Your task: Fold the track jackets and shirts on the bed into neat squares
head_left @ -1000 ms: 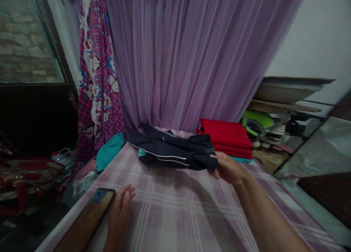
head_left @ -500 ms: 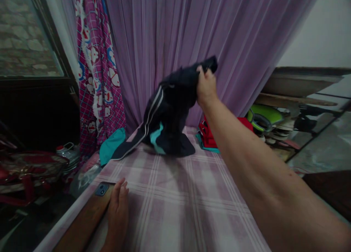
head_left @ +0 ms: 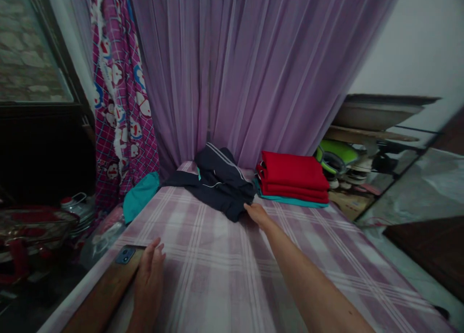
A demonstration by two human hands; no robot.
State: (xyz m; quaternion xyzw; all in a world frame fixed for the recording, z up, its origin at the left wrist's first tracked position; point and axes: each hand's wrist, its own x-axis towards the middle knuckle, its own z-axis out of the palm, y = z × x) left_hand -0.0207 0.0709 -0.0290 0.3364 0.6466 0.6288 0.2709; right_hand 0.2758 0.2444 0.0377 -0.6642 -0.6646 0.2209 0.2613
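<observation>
A dark navy garment with white stripes (head_left: 221, 188) lies crumpled at the far end of the bed-like surface, below the curtain. My right hand (head_left: 255, 213) reaches far forward, its fingers pinched on the garment's near right corner. A small turquoise patch shows within its folds. My left hand (head_left: 149, 270) rests low on the left, fingers stretched out, holding nothing. Right beside it lies a phone with a brownish back (head_left: 108, 289), its camera block facing up.
Folded red cloths (head_left: 293, 176) are stacked on a turquoise one (head_left: 293, 200) at the far right. A teal cloth (head_left: 141, 195) hangs at the left edge. Purple curtains (head_left: 232, 72) close off the back. A rack with shoes (head_left: 351, 173) stands to the right.
The navy garment has come down from the air onto the checked cover. My right hand has dropped with it, still gripping. My left hand stays by the phone.
</observation>
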